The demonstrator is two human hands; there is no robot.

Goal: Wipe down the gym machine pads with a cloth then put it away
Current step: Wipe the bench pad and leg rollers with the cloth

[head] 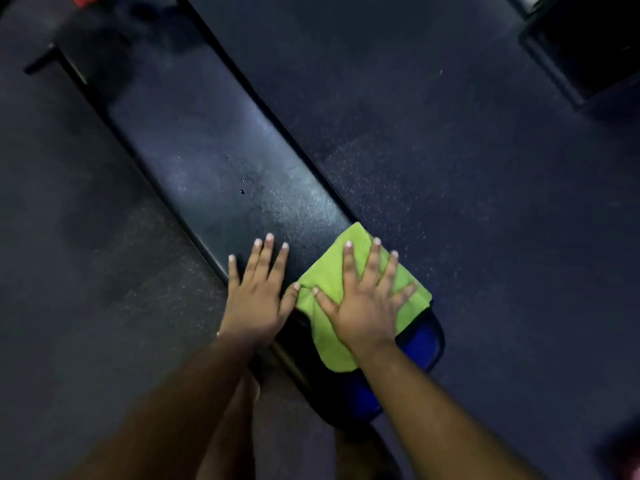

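Cloth (pixel 325 282), green, lies flat on near end of bench pad (pixel 214 161), one edge hanging off pad's right side. Risk: w/ only a flat palm on it, cloth could bunch or slide off that edge mid-stroke. R hand (pixel 363 306): fingers splayed straight, pressing cloth, not gripping. L hand (pixel 256 299): fingers straight, flat on bare pad beside cloth, thumb touching cloth's corner. Far end of pad unwiped, I'd judge.
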